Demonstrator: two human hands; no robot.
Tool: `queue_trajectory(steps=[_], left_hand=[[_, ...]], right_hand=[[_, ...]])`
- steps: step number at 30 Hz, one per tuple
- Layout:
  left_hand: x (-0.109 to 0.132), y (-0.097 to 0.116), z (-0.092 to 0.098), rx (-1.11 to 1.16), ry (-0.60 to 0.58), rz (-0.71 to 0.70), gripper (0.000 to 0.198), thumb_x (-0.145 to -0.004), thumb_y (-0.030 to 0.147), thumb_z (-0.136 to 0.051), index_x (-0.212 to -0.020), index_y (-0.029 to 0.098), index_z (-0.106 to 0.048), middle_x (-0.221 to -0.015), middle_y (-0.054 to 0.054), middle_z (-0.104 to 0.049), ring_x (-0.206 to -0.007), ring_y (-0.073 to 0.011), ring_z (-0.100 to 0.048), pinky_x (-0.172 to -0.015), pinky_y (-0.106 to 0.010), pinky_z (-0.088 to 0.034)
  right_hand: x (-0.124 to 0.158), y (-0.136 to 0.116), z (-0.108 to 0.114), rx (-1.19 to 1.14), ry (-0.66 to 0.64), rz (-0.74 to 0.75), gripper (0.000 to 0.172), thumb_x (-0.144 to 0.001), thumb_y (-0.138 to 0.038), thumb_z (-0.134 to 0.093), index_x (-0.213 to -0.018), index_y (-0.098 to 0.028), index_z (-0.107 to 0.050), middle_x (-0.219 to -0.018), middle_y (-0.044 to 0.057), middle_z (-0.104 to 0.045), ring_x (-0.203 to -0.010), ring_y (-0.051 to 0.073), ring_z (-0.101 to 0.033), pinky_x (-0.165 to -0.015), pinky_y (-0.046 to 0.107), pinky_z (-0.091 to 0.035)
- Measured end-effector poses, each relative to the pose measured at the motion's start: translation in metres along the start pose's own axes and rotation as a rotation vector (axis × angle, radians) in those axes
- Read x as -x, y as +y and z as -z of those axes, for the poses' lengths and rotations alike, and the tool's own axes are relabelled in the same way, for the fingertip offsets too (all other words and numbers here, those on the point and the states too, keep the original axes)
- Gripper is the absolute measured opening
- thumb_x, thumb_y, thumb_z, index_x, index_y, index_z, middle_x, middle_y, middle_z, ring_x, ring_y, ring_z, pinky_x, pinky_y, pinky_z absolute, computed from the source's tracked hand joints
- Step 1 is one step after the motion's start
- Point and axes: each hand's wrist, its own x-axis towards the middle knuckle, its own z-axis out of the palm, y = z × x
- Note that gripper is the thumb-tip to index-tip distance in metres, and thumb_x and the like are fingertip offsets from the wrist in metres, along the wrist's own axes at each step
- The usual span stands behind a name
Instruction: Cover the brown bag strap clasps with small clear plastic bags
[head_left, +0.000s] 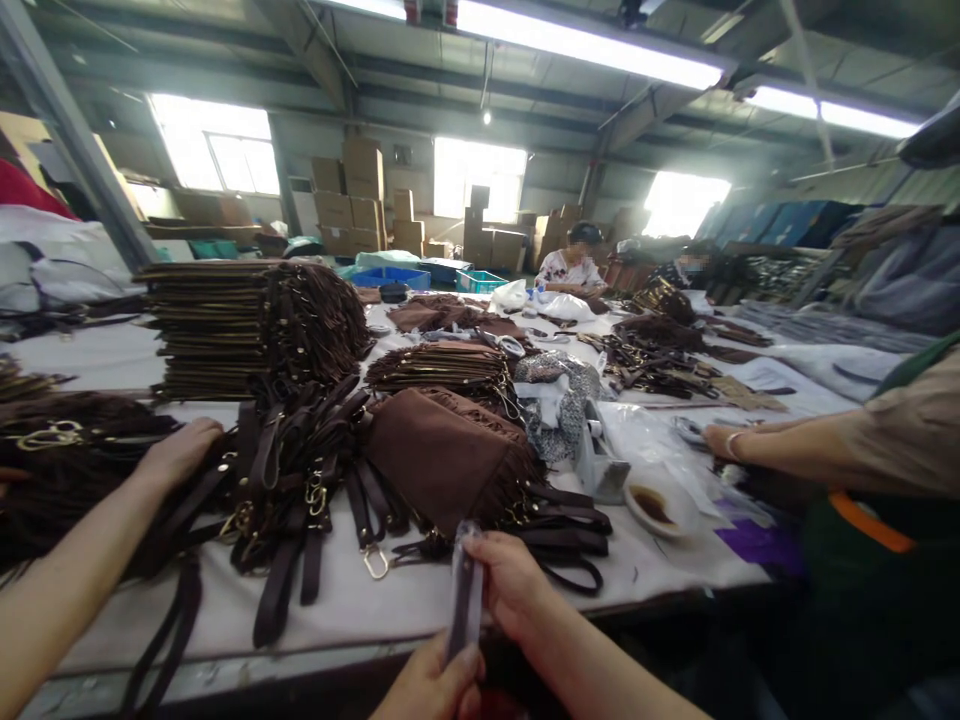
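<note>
"Brown fringed pile (pixel 97 455) at left, a co-worker's hand (pixel 186 448) at its right side. And mine?"

"My left hand (pixel 441 685) pinches the near end of a plastic-wrapped strip (pixel 463 600), held at centre by the near edge of the worktop (pixel 375 625); my right hand (pixel 511 583) grips its far end. I'd expect it light, bendy and slippery, best taken at both ends. It looks narrow, dark, glossy."

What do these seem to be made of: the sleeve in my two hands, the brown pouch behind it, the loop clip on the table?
Sleeve: probably thin clear plastic, glossy, as the dark strip shows through it.
Brown pouch: perhaps leather or imitation, matt, by its even, dull surface; cannot tell which.
Loop clip: likely metal, gold-coloured, by its pale shine.
</note>
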Motion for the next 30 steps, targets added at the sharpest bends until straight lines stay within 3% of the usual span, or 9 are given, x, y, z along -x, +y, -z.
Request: queue_trajectory(steps=[5,10,13,19,24,27,30], left_hand=[[0.012,0.011,-0.008,0.077,0.067,-0.008,0.067,-0.057,0.082,-0.060,-0.077,0.018,-0.057,-0.044,0.008,-0.039,-0.039,-0.0054,-0.027,-0.038,-0.020,-0.014],[0.024,0.037,-0.018,0.293,0.081,0.036,0.062,-0.068,0.075,-0.057,-0.089,0.017,-0.059,-0.055,0.003,-0.053,-0.042,-0.0083,-0.042,-0.041,-0.021,-0.033],[0.018,0.057,-0.022,0.378,0.119,-0.019,0.052,-0.071,0.067,-0.063,-0.084,0.017,-0.057,-0.057,0.006,-0.050,-0.043,-0.0067,-0.042,-0.044,-0.022,-0.041],[0.001,0.084,-0.022,0.346,0.195,-0.097,0.040,-0.072,0.053,-0.070,-0.078,0.018,-0.054,-0.056,0.007,-0.048,-0.044,-0.0066,-0.044,-0.044,-0.020,-0.042],[-0.007,0.078,-0.021,0.230,0.233,-0.123,0.042,-0.070,0.056,-0.069,-0.075,0.018,-0.050,-0.054,0.009,-0.045,-0.037,-0.0021,-0.031,-0.035,-0.015,-0.025],[-0.015,0.064,-0.026,0.071,0.291,-0.160,0.049,-0.066,0.065,-0.066,-0.077,0.021,-0.048,-0.049,0.010,-0.042,-0.034,-0.0040,-0.030,-0.032,-0.017,-0.021],[-0.021,0.048,-0.032,0.023,0.310,-0.187,0.057,-0.061,0.071,-0.065,-0.083,0.022,-0.048,-0.043,0.012,-0.038,-0.032,-0.0062,-0.030,-0.031,-0.019,-0.020]], right_hand=[[-0.011,-0.005,-0.002,0.065,0.063,0.082,0.028,-0.049,-0.028,-0.074,-0.066,-0.017,-0.055,-0.049,-0.002,-0.058,-0.044,0.011,-0.051,-0.046,0.023,-0.039],[-0.012,-0.010,0.002,0.231,0.030,0.132,0.027,-0.050,-0.029,-0.075,-0.065,-0.015,-0.057,-0.051,0.001,-0.061,-0.042,0.011,-0.051,-0.044,0.023,-0.036],[-0.009,-0.013,0.003,0.331,0.002,0.173,0.025,-0.054,-0.031,-0.075,-0.062,-0.014,-0.057,-0.047,-0.001,-0.059,-0.040,0.010,-0.047,-0.042,0.023,-0.032],[0.001,-0.017,0.007,0.472,-0.057,0.259,0.029,-0.061,-0.038,-0.074,-0.060,-0.012,-0.061,-0.051,-0.002,-0.057,-0.049,0.009,-0.047,-0.050,0.023,-0.034],[-0.002,-0.018,0.012,0.650,-0.066,0.328,0.033,-0.070,-0.045,-0.067,-0.065,-0.013,-0.066,-0.053,0.000,-0.059,-0.050,0.011,-0.050,-0.051,0.024,-0.034],[-0.005,-0.021,0.012,0.947,0.062,0.517,0.024,-0.072,-0.036,-0.065,-0.062,-0.015,-0.067,-0.057,0.002,-0.063,-0.055,0.013,-0.053,-0.054,0.024,-0.035],[-0.006,-0.022,0.009,1.084,0.163,0.653,0.024,-0.076,-0.033,-0.063,-0.059,-0.017,-0.067,-0.060,0.003,-0.065,-0.059,0.014,-0.055,-0.058,0.025,-0.035]])
